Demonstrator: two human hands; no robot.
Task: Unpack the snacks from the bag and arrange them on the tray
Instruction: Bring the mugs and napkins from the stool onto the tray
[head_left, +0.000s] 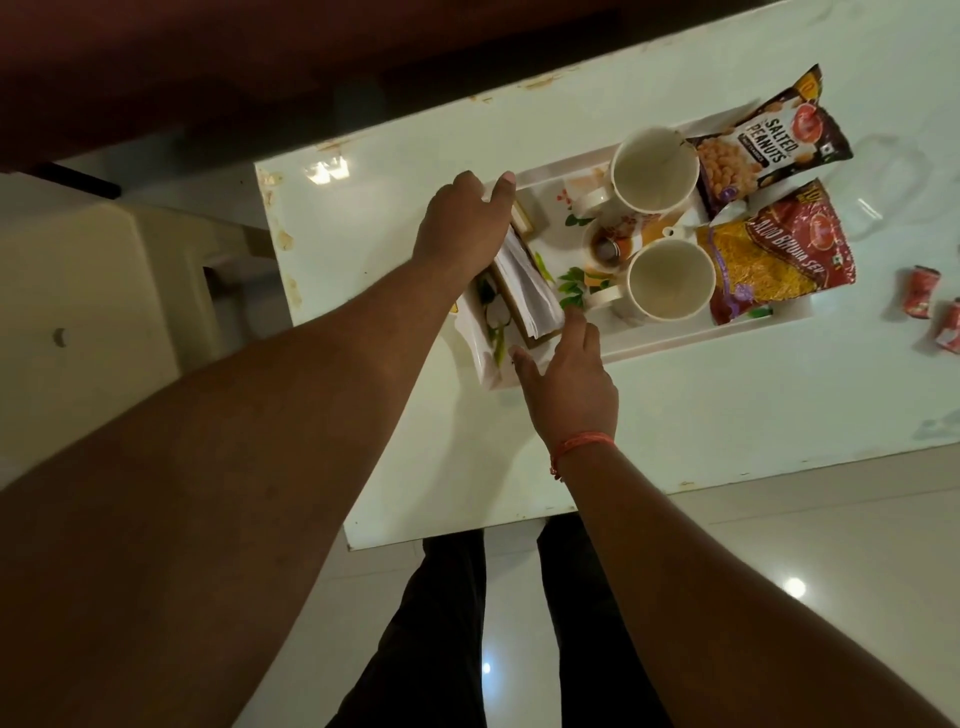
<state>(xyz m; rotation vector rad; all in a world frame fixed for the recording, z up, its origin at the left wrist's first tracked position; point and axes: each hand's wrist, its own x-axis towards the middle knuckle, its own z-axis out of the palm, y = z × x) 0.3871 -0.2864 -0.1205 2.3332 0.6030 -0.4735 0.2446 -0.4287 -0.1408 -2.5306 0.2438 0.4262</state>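
Note:
A white floral tray (670, 340) lies on a white table (727, 415). At its right end are two snack packets: salted peanuts (769, 150) and, nearer me, a red aloo bhujia sev packet (779, 260). A wooden napkin holder (524, 275) with white napkins stands at the tray's left end. My left hand (462, 223) is curled over the holder's far end. My right hand (571, 379) has its fingers spread at the holder's near end, with its fingertips touching the napkins and the tray corner. A crumpled clear plastic bag (872, 202) lies right of the tray.
Two empty white mugs (654, 171) (670, 280) and a small glass (605, 249) stand mid-tray. Small red sachets (922, 291) lie on the table at far right. A beige chair (104, 291) stands left of the table. My legs are below the table's near edge.

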